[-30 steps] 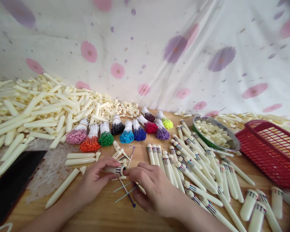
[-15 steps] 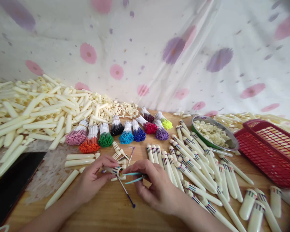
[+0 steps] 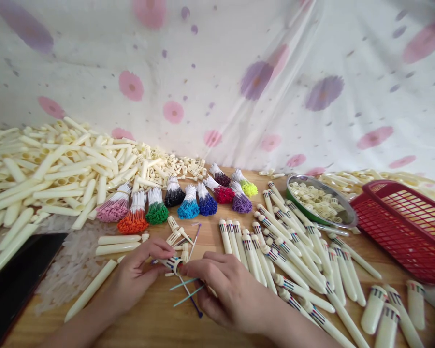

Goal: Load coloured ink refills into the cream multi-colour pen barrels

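Observation:
My left hand (image 3: 141,270) pinches a cream slotted pen top (image 3: 173,264) with coloured sliders round it, its open end facing right. My right hand (image 3: 228,287) has its thumb and forefinger closed at that open end; what the fingertips touch there is hidden. Light-blue tweezers (image 3: 188,296) are tucked in the same hand, their two tips apart and pointing left. A thin white refill with a dark blue end (image 3: 195,307) slants down from beneath the pen top, crossing the tweezers. Behind the hands lie a purple-ended refill (image 3: 195,240) and loose slotted cream parts (image 3: 177,232).
Bundled coloured refills (image 3: 159,208) stand behind the hands. Cream pen barrels (image 3: 58,169) are heaped at left, beside clear small pieces (image 3: 67,270) and a black phone (image 3: 18,285). Multicolour pens (image 3: 290,241), a bowl (image 3: 350,212) of slotted parts and a red basket (image 3: 391,232) occupy the right.
My right hand has moved slightly left, its fingertips now at the pen top's opening. The tweezers have swung from the opening to point lower left.

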The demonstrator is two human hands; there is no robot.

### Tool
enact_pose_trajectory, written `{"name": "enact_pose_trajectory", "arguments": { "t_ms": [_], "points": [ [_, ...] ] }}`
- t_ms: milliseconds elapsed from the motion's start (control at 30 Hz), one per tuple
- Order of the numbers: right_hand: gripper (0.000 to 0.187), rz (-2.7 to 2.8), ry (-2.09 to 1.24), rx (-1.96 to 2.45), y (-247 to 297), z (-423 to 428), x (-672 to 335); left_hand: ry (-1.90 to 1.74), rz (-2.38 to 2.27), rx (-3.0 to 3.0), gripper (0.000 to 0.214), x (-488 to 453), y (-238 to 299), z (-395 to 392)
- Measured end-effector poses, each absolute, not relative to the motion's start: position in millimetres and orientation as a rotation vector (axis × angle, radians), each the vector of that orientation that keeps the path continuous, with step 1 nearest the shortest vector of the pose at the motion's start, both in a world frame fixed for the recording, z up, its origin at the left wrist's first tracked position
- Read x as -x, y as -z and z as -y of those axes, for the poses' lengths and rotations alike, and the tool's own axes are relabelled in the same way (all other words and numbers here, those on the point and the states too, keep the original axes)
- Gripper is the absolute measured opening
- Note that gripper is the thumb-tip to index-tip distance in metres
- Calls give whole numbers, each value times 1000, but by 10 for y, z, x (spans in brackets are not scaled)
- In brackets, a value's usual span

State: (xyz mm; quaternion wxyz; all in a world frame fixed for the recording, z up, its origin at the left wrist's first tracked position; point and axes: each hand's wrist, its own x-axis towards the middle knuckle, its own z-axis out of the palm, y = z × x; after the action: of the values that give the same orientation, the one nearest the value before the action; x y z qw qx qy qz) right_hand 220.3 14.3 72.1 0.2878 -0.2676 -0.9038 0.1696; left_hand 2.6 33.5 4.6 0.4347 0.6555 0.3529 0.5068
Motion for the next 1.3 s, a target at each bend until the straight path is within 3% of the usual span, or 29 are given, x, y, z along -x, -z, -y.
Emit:
{"name": "enact_pose_trajectory", "arguments": {
  "t_ms": [300,667,1133,1300],
  "points": [
    [33,2172,-722,867,-683,-135,-2220,-1251,-859,-1708,29,-13,-81,-357],
    [34,2422,-364,722,-689,-109,-2176,-1290,-827,-1872,25,-51,-139,-349],
    [30,2477,-298,688,-686,-137,-2151,-1246,-944,-1497,14,-59,-23,-320],
    [29,2454,-442,859,-658,-143,-2123,-1288,-1086,-1733,12,-11,-65,-373]
  ]
}}
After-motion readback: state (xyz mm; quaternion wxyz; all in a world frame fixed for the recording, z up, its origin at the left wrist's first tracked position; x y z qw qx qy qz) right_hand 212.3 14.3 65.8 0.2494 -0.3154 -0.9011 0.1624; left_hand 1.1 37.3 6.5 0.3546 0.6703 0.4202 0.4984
